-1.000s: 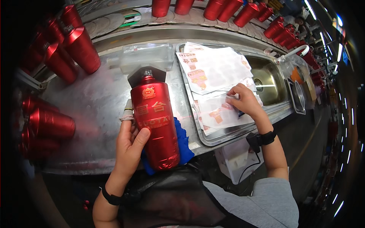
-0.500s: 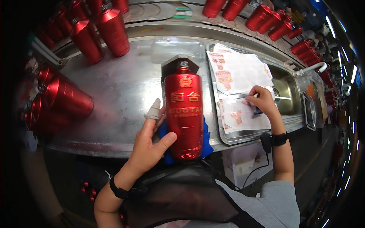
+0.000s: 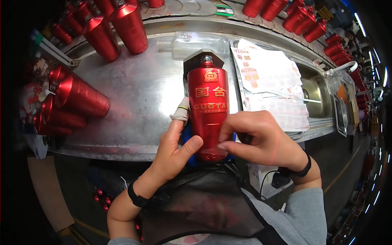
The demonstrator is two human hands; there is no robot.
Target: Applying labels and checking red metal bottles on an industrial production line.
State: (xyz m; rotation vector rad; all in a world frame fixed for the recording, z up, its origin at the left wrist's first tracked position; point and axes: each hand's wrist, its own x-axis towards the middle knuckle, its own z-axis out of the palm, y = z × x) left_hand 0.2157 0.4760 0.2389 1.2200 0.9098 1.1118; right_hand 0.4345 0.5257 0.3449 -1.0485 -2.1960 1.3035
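Observation:
A red metallic bottle [image 3: 207,96] with gold lettering lies face up in front of me, its neck pointing away. Beneath it a bit of blue cloth shows, and a dark angular block [image 3: 196,57] sits behind its neck. My left hand [image 3: 173,151] steadies its left side, thumb over the lower front; one finger wears a pale wrap [image 3: 180,112]. Over the bottle's lower right side is my right hand [image 3: 261,136], thumb and forefinger pinched close to the surface. Whatever lies between those fingertips is too small to make out. Printed white label sheets [image 3: 269,75] lie beyond it.
Red bottles [image 3: 83,96] lie at the left, with others [image 3: 130,30] standing behind. A clear plastic bottle [image 3: 200,45] lies past the block. At right are a sink basin [image 3: 316,94] and white faucet [image 3: 343,68]. A slatted conveyor [image 3: 183,8] carrying bottles runs along the back.
My right hand has moved left from the label sheets to the bottle's lower right side. My left hand still holds the bottle. The whole view has shifted slightly.

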